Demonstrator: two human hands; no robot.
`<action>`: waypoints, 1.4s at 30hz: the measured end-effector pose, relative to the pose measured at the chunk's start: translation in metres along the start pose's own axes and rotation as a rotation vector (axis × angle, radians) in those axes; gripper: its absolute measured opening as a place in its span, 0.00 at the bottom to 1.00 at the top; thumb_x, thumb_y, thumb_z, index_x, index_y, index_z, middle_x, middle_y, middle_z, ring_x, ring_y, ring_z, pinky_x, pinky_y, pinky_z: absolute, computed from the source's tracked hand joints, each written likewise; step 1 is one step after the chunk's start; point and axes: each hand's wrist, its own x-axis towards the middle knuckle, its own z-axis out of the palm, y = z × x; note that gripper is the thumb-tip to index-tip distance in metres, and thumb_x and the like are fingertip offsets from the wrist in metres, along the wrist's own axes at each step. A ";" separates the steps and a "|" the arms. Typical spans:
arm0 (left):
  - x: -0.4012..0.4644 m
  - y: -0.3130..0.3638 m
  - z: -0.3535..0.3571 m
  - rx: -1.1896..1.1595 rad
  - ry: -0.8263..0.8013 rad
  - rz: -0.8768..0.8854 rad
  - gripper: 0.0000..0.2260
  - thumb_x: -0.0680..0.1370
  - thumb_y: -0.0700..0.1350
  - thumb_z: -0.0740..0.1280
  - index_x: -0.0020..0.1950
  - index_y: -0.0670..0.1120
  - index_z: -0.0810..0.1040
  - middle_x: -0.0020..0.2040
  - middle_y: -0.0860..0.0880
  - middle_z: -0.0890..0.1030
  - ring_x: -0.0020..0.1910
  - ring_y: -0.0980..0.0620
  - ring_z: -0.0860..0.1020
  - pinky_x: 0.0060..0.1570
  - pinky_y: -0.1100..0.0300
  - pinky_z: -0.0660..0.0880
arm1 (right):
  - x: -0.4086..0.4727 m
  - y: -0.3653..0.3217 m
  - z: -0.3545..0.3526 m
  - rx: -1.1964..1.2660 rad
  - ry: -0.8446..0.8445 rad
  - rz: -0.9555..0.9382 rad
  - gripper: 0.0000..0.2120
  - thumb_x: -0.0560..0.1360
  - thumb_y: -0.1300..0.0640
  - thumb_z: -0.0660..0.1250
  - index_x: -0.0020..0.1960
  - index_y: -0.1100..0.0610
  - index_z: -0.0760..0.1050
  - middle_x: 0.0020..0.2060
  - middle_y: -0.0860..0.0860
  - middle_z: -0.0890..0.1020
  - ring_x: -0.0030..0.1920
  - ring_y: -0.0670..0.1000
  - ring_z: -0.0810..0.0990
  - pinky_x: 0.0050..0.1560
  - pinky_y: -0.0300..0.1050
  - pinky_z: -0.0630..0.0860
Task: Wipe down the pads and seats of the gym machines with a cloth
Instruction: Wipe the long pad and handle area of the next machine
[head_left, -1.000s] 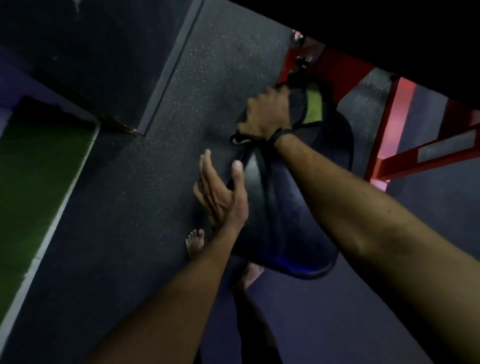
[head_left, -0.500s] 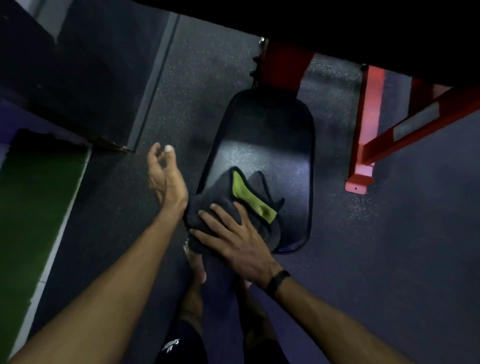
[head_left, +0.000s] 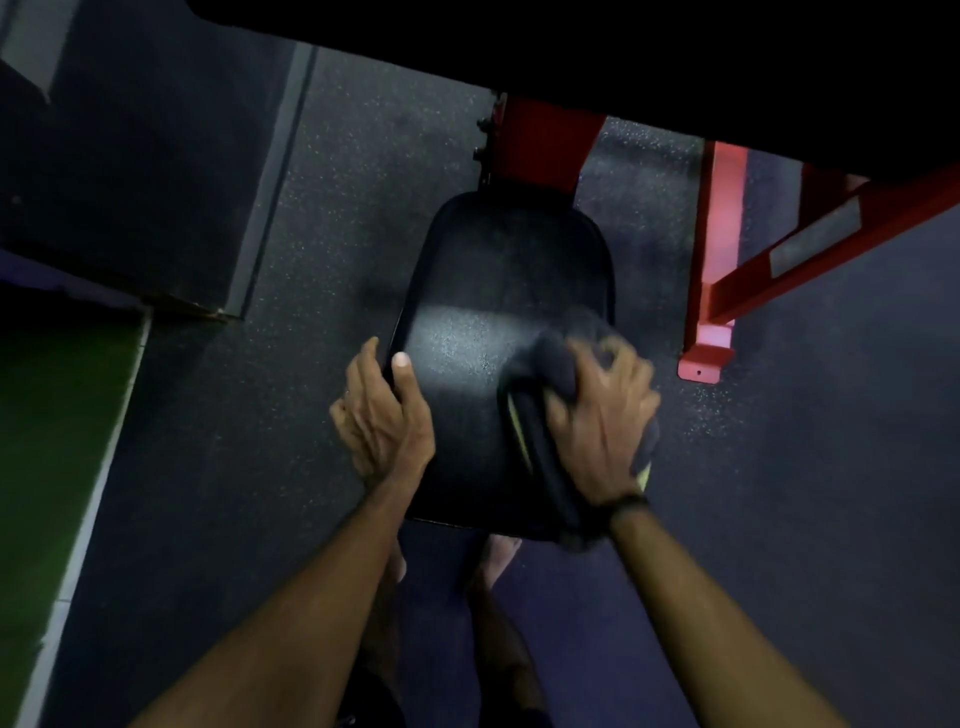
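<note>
We looked down on a black padded seat (head_left: 498, 291) at the centre of the frame, its narrower far end meeting a red machine frame (head_left: 540, 150) near the top centre, and a pale patch of light lay across its middle. Our left hand (head_left: 382, 415) gripped the seat's left edge, thumb laid on the top surface and fingers wrapped down over the side. Our right hand (head_left: 602, 415), blurred by motion, pressed on a dark cloth (head_left: 545, 358) at the right side of the seat, with its fingers bent over the bunched fabric so that it held the cloth against the pad. A strip of yellow-green trim showed on the cloth just left of that hand, and more of the fabric hung over the seat's near right corner below the wrist. A dark band (head_left: 626, 504) circled the right wrist. To the right of the frame a red upright leg (head_left: 714, 260) ended in a foot plate on the floor, and a red beam (head_left: 852, 228) slanted away from it toward the upper right. The speckled dark rubber floor (head_left: 322, 208) filled the middle, a green turf strip (head_left: 47, 441) ran down the left edge, and 1 bare foot (head_left: 501, 551) showed just under the near rim of the seat.
</note>
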 end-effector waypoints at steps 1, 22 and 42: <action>0.001 -0.001 0.001 0.023 0.010 0.018 0.25 0.84 0.59 0.48 0.75 0.46 0.68 0.72 0.47 0.73 0.66 0.48 0.74 0.71 0.45 0.61 | 0.039 -0.007 0.004 -0.035 0.012 -0.002 0.24 0.73 0.42 0.65 0.68 0.46 0.70 0.63 0.57 0.71 0.59 0.62 0.70 0.53 0.59 0.69; 0.002 -0.002 0.004 0.062 0.108 0.056 0.28 0.84 0.60 0.46 0.75 0.45 0.68 0.75 0.44 0.70 0.69 0.49 0.71 0.71 0.38 0.60 | 0.179 -0.040 0.025 -0.094 0.037 -0.120 0.27 0.76 0.33 0.59 0.63 0.51 0.77 0.56 0.59 0.78 0.59 0.61 0.75 0.55 0.57 0.69; 0.003 -0.005 0.003 -0.132 0.105 0.074 0.27 0.83 0.59 0.49 0.77 0.47 0.66 0.77 0.46 0.67 0.72 0.53 0.67 0.73 0.38 0.58 | 0.170 -0.114 0.041 -0.164 0.054 -0.098 0.23 0.78 0.41 0.60 0.66 0.52 0.75 0.59 0.57 0.77 0.61 0.59 0.74 0.58 0.56 0.65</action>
